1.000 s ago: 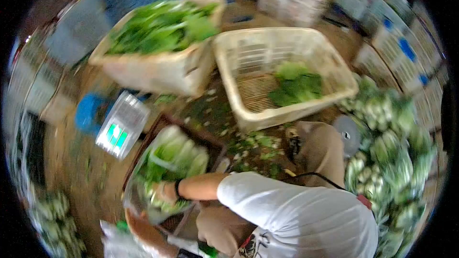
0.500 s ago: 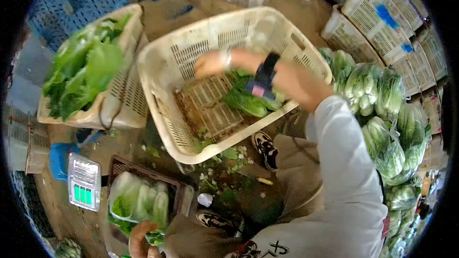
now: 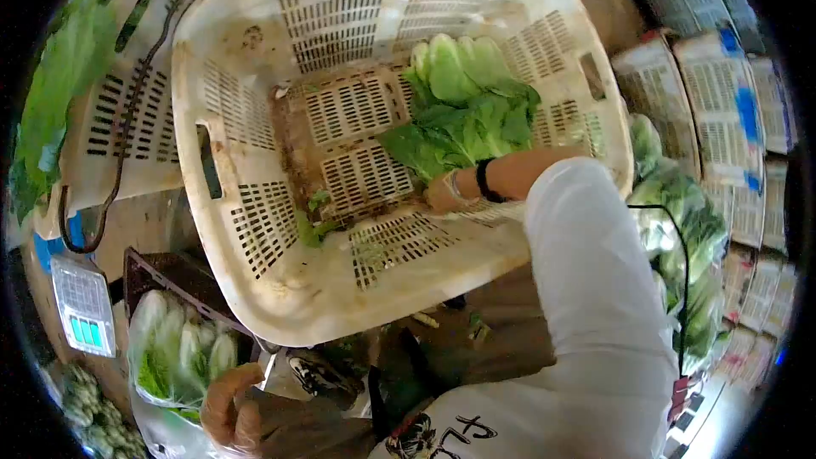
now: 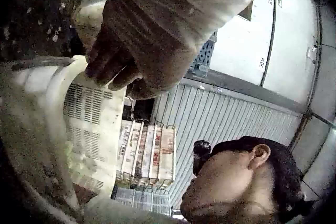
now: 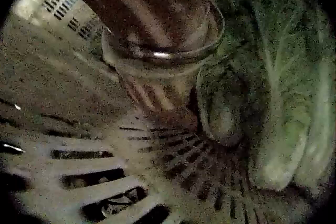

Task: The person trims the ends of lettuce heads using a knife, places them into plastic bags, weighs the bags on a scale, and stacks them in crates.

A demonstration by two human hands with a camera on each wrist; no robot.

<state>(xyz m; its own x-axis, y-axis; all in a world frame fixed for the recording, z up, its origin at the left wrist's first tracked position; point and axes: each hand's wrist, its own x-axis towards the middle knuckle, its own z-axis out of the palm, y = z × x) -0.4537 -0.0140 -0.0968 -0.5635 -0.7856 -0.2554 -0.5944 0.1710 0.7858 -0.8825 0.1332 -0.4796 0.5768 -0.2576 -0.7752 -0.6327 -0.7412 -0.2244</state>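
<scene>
Inside the large cream crate (image 3: 255, 306), my right hand (image 3: 442, 193) reaches down to the floor at the near side. Leafy greens (image 3: 472, 115) with pale stalks lie just beyond it. In the right wrist view a clear bangle (image 5: 163, 53) circles the wrist, and the greens (image 5: 278, 103) lie right beside the hand; the fingers are dark and I cannot tell whether they grip a leaf. My left hand (image 3: 231, 408) hangs with loosely bent fingers beside a clear bag of greens (image 3: 174, 348), and holds nothing in the left wrist view.
A dark brown crate (image 3: 166, 268) bears the bag, next to a scale (image 3: 82, 306) with a lit display. Another crate of greens (image 3: 127, 132) stands at the left. Bagged greens (image 3: 680, 238) and stacked crates (image 3: 697, 110) line the right. A person (image 4: 236, 182) shows in the left wrist view.
The view has swung toward the cream crate. My right hand left the bagged greens, crossed into the crate and now reaches low beside the loose greens. The left hand stays near the bag.
</scene>
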